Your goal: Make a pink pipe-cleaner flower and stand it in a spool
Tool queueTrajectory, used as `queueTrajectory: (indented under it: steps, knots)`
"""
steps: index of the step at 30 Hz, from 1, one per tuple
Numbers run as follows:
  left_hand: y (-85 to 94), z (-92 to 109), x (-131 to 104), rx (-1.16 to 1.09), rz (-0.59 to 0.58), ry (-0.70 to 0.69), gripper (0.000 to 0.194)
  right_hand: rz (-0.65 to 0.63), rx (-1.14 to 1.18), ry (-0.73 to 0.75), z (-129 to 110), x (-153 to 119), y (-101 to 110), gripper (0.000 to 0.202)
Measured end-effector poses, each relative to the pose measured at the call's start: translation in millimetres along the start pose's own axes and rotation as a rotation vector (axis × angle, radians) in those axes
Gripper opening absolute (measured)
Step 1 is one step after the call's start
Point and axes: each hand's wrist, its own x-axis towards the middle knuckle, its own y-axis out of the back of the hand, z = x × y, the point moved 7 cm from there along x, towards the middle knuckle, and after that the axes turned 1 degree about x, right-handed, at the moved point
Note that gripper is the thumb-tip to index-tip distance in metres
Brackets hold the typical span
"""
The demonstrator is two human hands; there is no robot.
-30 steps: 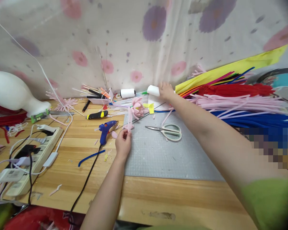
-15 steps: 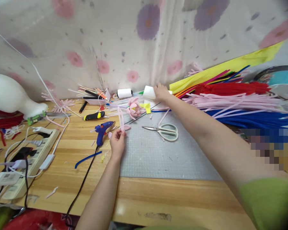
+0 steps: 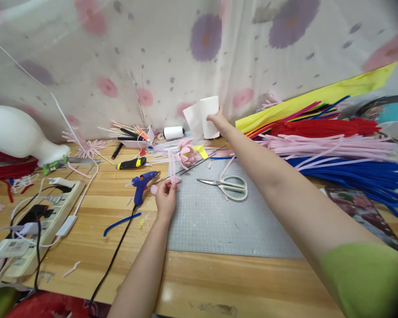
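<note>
My left hand point(image 3: 166, 197), over the left edge of the grey cutting mat point(image 3: 199, 225), pinches pink pipe-cleaner loops point(image 3: 171, 165) that point upward. At the back, my right hand point(image 3: 220, 121) grips a white paper roll point(image 3: 210, 115) held upright, a loose sheet hanging off its left side. Just beyond the left hand is a pink flower point(image 3: 186, 154) with a yellow piece point(image 3: 201, 152) beside it. Scissors point(image 3: 230, 187) with pale handles lie on the mat between my arms.
A blue glue gun point(image 3: 142, 185) and a yellow-black cutter point(image 3: 132, 163) lie left of the mat. Further left are a power strip point(image 3: 66, 201) and a white foam head point(image 3: 16, 130). Red, pink and blue pipe cleaners point(image 3: 354, 172) are piled at the right.
The white roll has gone from lying on its side to upright and raised, its loose sheet now showing. My left hand still holds the pink loops, nearly in place.
</note>
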Motion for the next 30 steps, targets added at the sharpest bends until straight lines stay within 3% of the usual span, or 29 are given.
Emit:
queueTrajectory:
  steps: [4,7,10,15,19,21,27,30]
  knots:
    - [0.4,0,0,-0.008,0.008,0.005,0.02,0.039,0.311,-0.215,21,-3,-19,0.063]
    - [0.8,0,0,-0.021,0.016,0.0,0.019,0.08,0.293,-0.23,24,-3,-26,0.067]
    - [0.7,0,0,-0.02,0.016,-0.002,0.018,0.04,0.23,-0.224,25,1,-29,0.071]
    - [0.2,0,-1,-0.025,0.007,-0.001,0.018,-0.016,0.195,-0.195,23,8,-16,0.074]
    - [0.7,1,0,-0.047,0.021,-0.001,0.017,-0.247,0.314,-0.104,14,9,-15,0.064]
    - [0.4,1,0,-0.059,0.017,0.003,0.017,-0.299,0.347,-0.129,17,9,-13,0.06]
    - [1.1,3,-1,-0.056,0.024,-0.003,0.017,-0.081,0.188,-0.164,29,2,7,0.066]
    - [0.7,2,-1,-0.055,0.022,-0.008,0.018,-0.151,0.287,-0.107,20,-9,16,0.068]
